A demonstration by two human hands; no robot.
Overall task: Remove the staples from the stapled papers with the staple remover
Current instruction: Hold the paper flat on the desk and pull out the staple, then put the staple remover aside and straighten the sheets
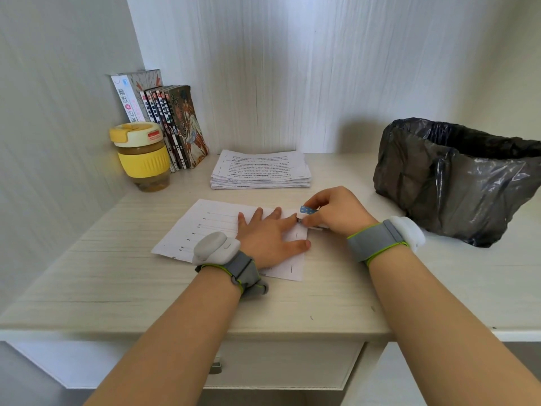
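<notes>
My left hand [265, 238] presses stapled papers [205, 227] flat at table centre, fingers straight. Right hand [336, 212] pinches staple remover [307, 213] at sheet's 2 o'clock corner. I judge 2 staples remain; stack [260, 171] at 12 o'clock waits.

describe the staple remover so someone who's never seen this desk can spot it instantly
Start at the black-bagged bin on the desk's right side and move left to the single sheet of stapled papers lying in front of the paper stack. At that sheet's right edge, the right hand pinches the staple remover. It is the only small white tool with a blue dotted top.
</notes>
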